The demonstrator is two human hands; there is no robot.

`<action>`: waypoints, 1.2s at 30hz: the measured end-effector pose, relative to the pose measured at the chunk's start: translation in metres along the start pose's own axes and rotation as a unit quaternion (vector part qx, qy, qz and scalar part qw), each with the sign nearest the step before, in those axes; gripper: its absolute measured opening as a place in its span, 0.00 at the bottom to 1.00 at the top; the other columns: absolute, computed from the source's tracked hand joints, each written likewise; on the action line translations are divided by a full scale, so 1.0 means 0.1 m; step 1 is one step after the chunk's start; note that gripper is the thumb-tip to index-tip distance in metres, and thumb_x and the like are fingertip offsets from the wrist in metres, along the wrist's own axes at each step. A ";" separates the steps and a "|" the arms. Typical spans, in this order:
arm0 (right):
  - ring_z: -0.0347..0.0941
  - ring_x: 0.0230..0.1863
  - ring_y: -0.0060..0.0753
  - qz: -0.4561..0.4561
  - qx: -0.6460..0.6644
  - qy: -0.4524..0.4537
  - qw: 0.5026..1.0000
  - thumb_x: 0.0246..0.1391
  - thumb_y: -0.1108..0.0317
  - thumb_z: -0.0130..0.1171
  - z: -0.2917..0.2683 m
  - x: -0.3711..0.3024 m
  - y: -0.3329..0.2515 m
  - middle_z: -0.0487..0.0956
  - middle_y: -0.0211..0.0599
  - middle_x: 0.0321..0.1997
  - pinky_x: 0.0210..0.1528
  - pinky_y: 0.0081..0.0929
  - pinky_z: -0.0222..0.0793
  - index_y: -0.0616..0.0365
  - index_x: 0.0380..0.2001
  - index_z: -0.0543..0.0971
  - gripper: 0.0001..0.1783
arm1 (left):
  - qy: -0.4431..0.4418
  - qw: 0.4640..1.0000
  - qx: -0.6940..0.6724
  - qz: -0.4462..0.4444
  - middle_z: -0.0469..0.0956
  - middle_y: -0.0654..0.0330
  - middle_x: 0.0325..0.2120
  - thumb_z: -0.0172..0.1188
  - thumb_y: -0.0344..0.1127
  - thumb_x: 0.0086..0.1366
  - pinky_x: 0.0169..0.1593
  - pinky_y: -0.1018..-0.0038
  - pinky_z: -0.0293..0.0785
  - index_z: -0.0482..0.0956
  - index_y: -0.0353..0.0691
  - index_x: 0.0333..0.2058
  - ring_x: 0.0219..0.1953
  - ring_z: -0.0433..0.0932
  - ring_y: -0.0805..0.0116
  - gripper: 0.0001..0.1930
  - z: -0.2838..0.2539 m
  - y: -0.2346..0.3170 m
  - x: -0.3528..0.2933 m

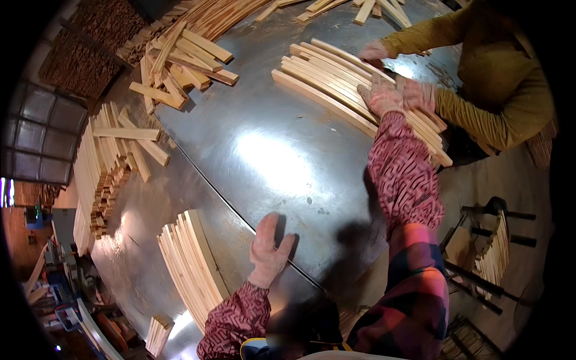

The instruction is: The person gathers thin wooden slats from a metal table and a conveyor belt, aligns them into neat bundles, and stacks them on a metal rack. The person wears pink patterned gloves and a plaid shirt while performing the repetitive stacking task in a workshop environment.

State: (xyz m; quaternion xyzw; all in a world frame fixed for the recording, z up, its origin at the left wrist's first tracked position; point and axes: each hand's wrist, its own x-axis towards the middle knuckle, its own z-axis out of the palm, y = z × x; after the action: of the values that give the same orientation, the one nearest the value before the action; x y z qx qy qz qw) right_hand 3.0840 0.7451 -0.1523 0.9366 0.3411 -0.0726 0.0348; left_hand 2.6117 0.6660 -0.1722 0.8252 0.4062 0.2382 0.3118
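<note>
1. Leftmost, well apart from the fingers of the left hand (pixel 268 257), a stack of wooden strips (pixel 102 156) is topped by loose pieces.
2. Nearer to those fingers, on their left, a curved bundle (pixel 192 255) is laid on the metal table (pixel 216 132).
3. By a forearm in a patterned sleeve (pixel 240 318), brought in from below, the gloved left hand is held near the table's seam; its fingers seem pressed together and are pointed away from the body, the thumb parted rightward.
4. Farther right, the other arm is stretched far forward, and the gloved right hand (pixel 385 99) is laid upon a larger bundle (pixel 330 84), extended leftward beyond its fingers; whether a strip is pinched cannot be told.
5. Just right of those fingers, a co-worker's nearer hand (pixel 419 95) is placed; the farther hand (pixel 373 53) is held beyond them, at the bundle's far side.
</note>
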 end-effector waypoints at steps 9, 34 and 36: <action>0.75 0.54 0.53 -0.271 0.152 -0.125 0.942 0.58 0.31 0.50 0.72 -2.08 -0.57 0.79 0.57 0.50 0.55 0.43 0.71 0.62 0.52 0.77 0.41 | 0.112 0.958 -0.222 -0.146 0.63 0.46 0.63 0.64 0.34 0.62 0.61 0.68 0.71 0.52 0.34 0.69 0.61 0.70 0.57 0.41 0.56 -0.07 0.65; 0.78 0.52 0.40 -0.317 0.431 0.168 0.828 0.59 0.48 0.63 -1.31 -4.34 -1.27 0.78 0.41 0.55 0.55 0.35 0.75 0.55 0.58 0.72 0.31 | 0.065 0.969 -0.168 0.169 0.77 0.52 0.52 0.74 0.43 0.56 0.54 0.63 0.77 0.61 0.37 0.64 0.52 0.77 0.56 0.42 -2.83 0.96 -0.40; 0.75 0.57 0.42 -0.316 0.402 0.166 0.843 0.62 0.45 0.57 -0.84 -4.56 -1.04 0.74 0.41 0.61 0.59 0.37 0.74 0.54 0.63 0.68 0.34 | 0.027 0.864 -0.468 0.182 0.74 0.48 0.56 0.66 0.42 0.62 0.58 0.63 0.74 0.58 0.36 0.66 0.54 0.76 0.50 0.38 -2.61 0.86 -0.85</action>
State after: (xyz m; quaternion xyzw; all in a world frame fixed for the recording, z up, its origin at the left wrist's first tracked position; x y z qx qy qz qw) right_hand 2.6812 0.5455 0.0015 0.7079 0.5605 -0.0538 -0.4263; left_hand 2.4408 0.6396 0.0572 0.6349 0.0981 0.4749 0.6015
